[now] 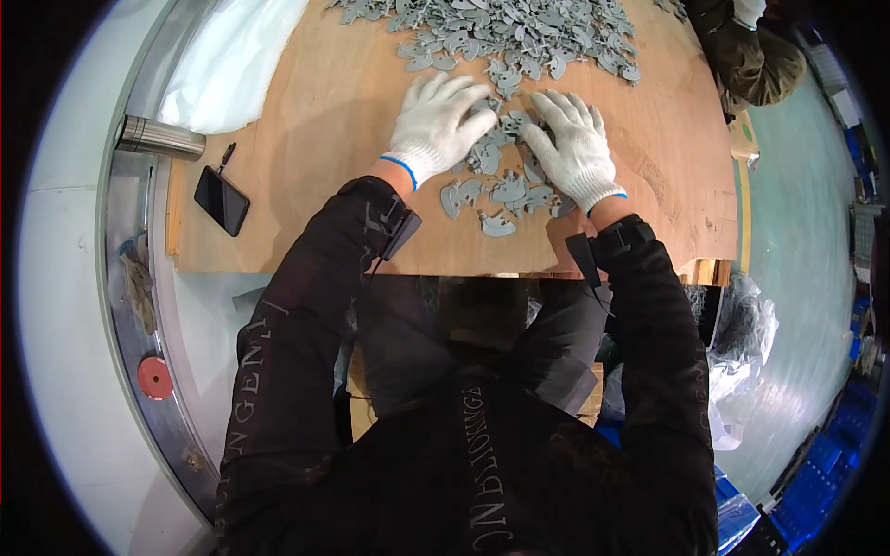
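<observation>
Flat grey curved metal-looking pieces lie between and below my hands on the wooden table (324, 139). My left hand (438, 125), in a white knit glove with a blue cuff edge, rests palm down with its fingers stretched out, its thumb over some grey pieces (485, 157). Also gloved, my right hand (573, 148) lies flat at the other side of this small group, fingers apart and thumb touching or just above the pieces. Nearer to me are several loose pieces (498, 224). What lies under the palms is hidden.
A large heap of the same pieces (519, 37) covers the table's far side. At left are a phone (222, 200), a pen (227, 156), a steel flask (159, 137) and white plastic sheeting (227, 69). A person's sleeve (760, 65) shows at far right.
</observation>
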Demonstrator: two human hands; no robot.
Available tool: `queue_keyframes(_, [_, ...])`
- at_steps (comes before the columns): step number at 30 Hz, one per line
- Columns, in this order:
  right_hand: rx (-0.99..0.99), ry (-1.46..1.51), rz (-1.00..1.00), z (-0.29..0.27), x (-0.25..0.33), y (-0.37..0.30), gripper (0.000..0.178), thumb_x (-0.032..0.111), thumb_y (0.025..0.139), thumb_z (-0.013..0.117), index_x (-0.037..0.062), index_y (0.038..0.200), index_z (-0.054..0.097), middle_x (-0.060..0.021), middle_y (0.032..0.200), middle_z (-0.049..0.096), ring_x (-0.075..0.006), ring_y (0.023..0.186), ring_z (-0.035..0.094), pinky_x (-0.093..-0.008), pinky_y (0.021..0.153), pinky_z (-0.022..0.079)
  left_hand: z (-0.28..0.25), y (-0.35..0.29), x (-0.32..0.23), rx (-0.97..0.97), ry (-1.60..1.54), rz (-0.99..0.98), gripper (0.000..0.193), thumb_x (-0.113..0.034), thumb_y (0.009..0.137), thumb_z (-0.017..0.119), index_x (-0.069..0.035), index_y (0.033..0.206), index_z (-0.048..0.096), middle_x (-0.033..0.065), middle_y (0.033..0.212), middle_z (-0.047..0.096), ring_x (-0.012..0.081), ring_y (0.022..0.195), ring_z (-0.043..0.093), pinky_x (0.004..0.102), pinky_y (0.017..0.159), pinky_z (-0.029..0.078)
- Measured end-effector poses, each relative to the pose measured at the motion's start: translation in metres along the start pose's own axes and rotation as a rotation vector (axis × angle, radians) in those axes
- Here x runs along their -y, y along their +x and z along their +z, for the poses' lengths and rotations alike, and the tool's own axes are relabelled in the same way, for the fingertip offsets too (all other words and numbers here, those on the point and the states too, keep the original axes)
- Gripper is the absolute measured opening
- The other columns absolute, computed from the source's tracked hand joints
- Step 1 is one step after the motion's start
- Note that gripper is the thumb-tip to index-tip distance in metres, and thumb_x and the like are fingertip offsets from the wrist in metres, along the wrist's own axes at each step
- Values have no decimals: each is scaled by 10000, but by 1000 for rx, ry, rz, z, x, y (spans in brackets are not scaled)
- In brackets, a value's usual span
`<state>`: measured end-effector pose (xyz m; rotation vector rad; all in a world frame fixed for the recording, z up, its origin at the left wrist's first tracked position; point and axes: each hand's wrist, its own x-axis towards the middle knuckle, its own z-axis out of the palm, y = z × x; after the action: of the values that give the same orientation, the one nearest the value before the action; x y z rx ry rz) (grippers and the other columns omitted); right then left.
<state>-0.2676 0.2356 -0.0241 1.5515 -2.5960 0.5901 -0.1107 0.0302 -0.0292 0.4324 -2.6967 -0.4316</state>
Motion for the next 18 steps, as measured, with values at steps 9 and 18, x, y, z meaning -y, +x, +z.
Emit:
queue_keyframes(9, [-96, 255, -128, 7, 35, -32, 485, 316, 1064, 568, 81, 1484, 628, -192, 1470, 669, -396, 1438, 553, -515, 1266, 366, 22, -48, -59, -97, -132, 35, 463, -400, 1086, 551, -101, 1409, 694, 124, 1506, 669, 389, 1467, 527, 556, 1294, 306])
queue_keyframes(18, [-185, 270, -66, 4, 77, -104, 435, 233, 1069, 552, 46, 1452, 639, -238, 1389, 705, -435, 1362, 613, -517, 1220, 432, 19, -116, -108, -152, -113, -78, 394, -339, 1095, 550, -85, 1363, 690, 145, 1501, 666, 410, 1462, 528, 555, 1274, 343])
